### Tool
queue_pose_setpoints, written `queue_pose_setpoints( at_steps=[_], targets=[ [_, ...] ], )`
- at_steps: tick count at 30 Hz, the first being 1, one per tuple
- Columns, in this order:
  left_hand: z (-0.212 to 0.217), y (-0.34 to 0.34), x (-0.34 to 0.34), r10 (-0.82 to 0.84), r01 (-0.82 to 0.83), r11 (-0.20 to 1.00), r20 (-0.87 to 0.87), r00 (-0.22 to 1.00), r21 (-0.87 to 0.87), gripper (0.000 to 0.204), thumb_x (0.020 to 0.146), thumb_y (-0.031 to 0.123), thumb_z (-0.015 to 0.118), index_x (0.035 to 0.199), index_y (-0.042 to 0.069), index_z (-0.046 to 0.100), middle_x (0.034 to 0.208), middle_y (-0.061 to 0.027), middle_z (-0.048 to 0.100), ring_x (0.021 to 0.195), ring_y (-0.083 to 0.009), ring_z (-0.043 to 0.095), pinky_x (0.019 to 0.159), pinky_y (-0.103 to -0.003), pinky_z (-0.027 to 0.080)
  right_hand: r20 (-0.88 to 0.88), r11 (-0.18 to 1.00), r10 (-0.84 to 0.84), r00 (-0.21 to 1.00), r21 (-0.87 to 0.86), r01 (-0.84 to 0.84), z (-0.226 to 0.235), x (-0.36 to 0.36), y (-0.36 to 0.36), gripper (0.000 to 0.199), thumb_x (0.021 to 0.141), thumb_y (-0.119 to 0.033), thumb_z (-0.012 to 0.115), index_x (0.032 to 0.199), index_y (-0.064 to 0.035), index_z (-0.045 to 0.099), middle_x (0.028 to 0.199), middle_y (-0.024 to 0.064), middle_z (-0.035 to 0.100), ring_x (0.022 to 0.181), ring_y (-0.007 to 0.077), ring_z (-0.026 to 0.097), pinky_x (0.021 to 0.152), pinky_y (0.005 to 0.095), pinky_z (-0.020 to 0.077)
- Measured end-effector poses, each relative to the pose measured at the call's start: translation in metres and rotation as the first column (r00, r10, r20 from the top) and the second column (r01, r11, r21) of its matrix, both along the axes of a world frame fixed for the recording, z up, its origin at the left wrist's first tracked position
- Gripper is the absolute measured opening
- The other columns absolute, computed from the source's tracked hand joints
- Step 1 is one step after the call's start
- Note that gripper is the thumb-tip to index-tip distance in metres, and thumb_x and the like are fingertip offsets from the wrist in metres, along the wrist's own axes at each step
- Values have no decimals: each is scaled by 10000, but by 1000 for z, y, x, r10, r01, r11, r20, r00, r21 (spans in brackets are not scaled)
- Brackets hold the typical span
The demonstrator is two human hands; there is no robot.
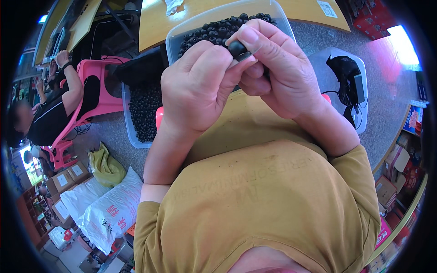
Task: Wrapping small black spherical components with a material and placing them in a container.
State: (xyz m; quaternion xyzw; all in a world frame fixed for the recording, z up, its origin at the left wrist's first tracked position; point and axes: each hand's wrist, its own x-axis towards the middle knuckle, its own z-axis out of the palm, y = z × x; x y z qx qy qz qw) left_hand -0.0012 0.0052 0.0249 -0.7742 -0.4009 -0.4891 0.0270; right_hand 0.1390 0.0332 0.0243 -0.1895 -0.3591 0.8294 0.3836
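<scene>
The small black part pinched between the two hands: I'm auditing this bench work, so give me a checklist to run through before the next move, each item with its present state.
1. Small black part gripped by both hands: ok, left hand and right hand fingers meet on it.
2. Part's face visible for inspection: cannot tell, fingers cover most of it.
3. Clear tray of black parts within reach: ok, directly behind the hands.
4. Second clear bin of black parts: ok, lower, left of the hands.
5. Right-side container with black cable: ok, apart from the hands.
6. Seated person at left: ok, well apart.
</scene>
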Motion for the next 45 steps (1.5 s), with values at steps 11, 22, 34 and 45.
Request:
queue_pose_setpoints(
  at_steps=[11,22,34,45],
  targets=[
    [4,1,-4,5,-5,1000,22,1000,-6,234,721,134,701,670,36,494,558,-59,472,480,-200,466,424,-283,383,-27,1000,30,999,9,-30,3,0,-3,199,930,-248,425,887,-70,504,580,-39,380,428,36,259,405,181,212],
    [2,0,-4,31,-31,999,1,1000,-7,281,718,159,705,641,45,460,538,-49,433,467,-202,443,417,-291,376,-57,998,41,998,-48,-44,2,0,1,192,924,-243,442,882,-68,508,555,-47,361,417,33,252,393,175,202],
    [-6,8,-13,63,-57,998,-205,977,35,369,680,260,724,573,71,426,503,-31,366,419,-169,400,371,-279,344,8,979,139,990,-151,-136,-3,1,9,216,916,-271,447,866,-74,521,513,-56,338,392,26,241,372,177,189],
    [-7,10,-14,10,-2,997,-116,993,75,355,633,195,757,567,68,432,503,-28,371,415,-162,391,365,-271,331,-92,941,261,961,-199,-274,0,2,9,222,922,-268,430,805,-92,498,493,-81,287,379,26,225,364,182,184]
  ],
)
